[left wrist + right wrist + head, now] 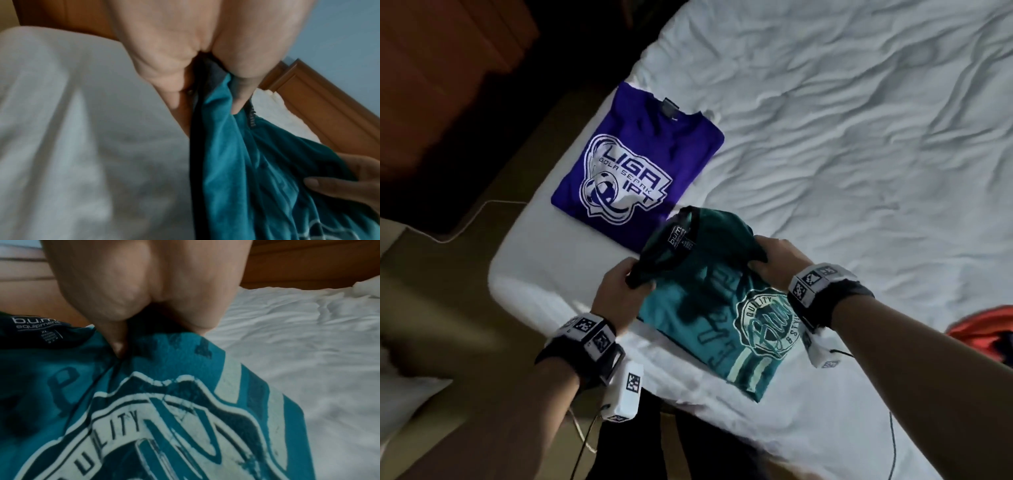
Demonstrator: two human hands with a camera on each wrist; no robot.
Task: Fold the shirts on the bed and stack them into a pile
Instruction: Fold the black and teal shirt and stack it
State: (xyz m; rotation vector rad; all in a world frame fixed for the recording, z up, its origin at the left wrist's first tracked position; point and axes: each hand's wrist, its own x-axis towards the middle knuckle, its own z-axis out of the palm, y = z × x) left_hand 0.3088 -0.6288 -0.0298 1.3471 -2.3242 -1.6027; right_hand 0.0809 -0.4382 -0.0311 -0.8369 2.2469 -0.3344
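Both forearms reach forward and inward from the bottom of the head view, each wrist wrapped in a dark strap carrying white blocks with black square markers. The left hand has its fingers curled and its thumb pressed down, pinching cloth at its fingertips; the left wrist view shows the thumb clamped against the fingers. The right hand sits a little farther forward, fingers curled under and thumb pressed on top, pinching likewise.
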